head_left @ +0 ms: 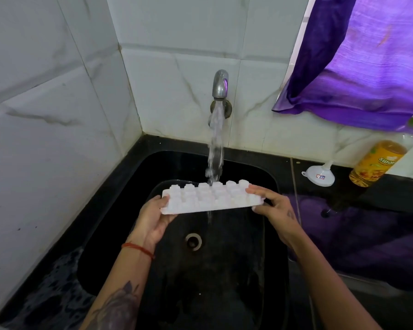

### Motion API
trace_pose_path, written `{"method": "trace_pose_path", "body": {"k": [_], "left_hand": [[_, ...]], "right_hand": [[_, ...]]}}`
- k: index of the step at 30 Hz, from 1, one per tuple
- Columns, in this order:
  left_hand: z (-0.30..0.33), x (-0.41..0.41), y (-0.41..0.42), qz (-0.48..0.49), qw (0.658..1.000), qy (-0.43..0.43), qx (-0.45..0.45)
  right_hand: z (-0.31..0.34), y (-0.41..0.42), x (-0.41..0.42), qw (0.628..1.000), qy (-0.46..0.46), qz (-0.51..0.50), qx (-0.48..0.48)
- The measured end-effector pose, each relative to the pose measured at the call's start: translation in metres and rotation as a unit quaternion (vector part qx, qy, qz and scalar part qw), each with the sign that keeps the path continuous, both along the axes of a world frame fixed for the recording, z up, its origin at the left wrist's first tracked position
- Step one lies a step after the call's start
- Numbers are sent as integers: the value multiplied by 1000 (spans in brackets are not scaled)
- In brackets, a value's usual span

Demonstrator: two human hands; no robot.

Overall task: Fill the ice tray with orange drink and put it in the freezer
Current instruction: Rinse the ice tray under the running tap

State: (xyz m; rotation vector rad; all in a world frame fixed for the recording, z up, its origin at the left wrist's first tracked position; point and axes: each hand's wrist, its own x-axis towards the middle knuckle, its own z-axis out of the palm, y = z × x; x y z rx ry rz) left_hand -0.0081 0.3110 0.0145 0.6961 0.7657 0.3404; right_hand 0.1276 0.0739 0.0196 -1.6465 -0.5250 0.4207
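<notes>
A white ice tray [208, 198] is held upside down over the black sink [260, 167], its moulded bumps facing up. Water from the metal tap [220, 85] falls on the tray's far edge and runs off the front. My left hand [153, 221] grips the tray's left end. My right hand [275, 209] grips the right end. A bottle of orange drink [377, 163] with a green cap stands on the counter at the right, against the wall.
A white funnel [320, 173] lies on the black counter [367, 222] beside the bottle. A purple curtain [367, 55] hangs above the right side. White tiled walls close the left and back. The sink drain [193, 241] is under the tray.
</notes>
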Motion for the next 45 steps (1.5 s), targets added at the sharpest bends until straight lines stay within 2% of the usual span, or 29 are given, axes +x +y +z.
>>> {"method": "trace_pose_path", "body": {"k": [3,6,9,14,18,20,24,27,33,37,42,45], "left_hand": [[-1,9,-4,-38,999,-6,32],[1,26,-11,-67,996,2,59],[3,41,-18,-85,992,7,92],[6,57,-18,-101,986,26,132],[5,55,-5,-96,983,64,145],[3,50,2,-96,979,94,152],[-5,41,11,-94,976,147,128],[-9,38,13,-88,978,168,85],[-9,37,9,-105,976,186,25],[-1,44,10,-70,983,163,44],[12,51,15,-62,982,117,135],[15,50,22,-52,978,116,167]], "right_hand": [[-7,0,3,989,107,-93,44],[-16,-3,10,970,137,-199,-1],[-17,-9,18,957,193,-209,-46],[-4,-16,22,957,203,-206,-18],[13,-5,20,968,156,-196,27],[24,7,19,981,101,-166,24],[46,39,16,989,-1,-147,4],[59,64,15,989,-69,-120,-57],[73,86,20,985,-115,-67,-109],[55,68,35,981,-69,-106,-146],[11,41,37,968,89,-141,-187],[-6,42,30,964,142,-128,-186]]}}
